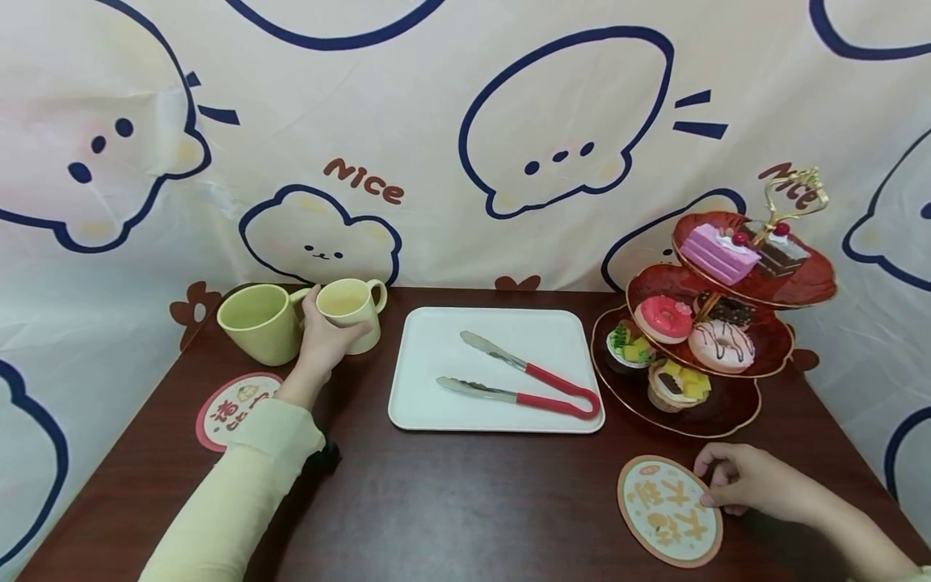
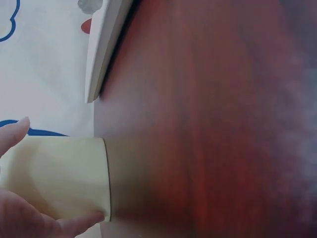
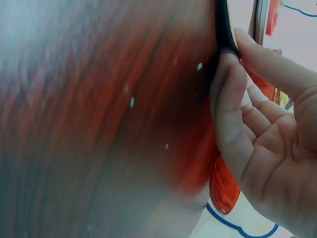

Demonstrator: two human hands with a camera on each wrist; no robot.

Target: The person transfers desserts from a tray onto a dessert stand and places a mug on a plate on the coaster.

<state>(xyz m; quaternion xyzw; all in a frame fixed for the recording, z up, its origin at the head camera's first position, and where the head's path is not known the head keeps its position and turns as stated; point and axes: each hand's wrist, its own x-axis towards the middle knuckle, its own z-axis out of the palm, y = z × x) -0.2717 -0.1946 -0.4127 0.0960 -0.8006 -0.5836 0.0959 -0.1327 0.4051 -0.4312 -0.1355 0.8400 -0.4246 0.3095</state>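
My left hand (image 1: 320,343) grips a small pale yellow mug (image 1: 366,331) at the back left, thumb on its front side and its handle turned away to the right. In the left wrist view the fingers lie along the side of the mug (image 2: 64,173). Just left of that hand stands a larger green mug (image 1: 258,327). At the front right, my right hand (image 1: 764,481) pinches the right edge of a round tan-rimmed coaster (image 1: 665,511) between thumb and fingers. The right wrist view shows the coaster edge-on, its dark underside (image 3: 224,29) just above the table.
A white tray (image 1: 422,412) holds red-handled tongs (image 1: 541,376) at the middle back. On the right stands a three-tier red stand (image 1: 807,283) with toy cakes and donuts. A pink-rimmed coaster (image 1: 233,412) lies partly under the left forearm. A patterned cloth (image 1: 436,121) hangs behind the table.
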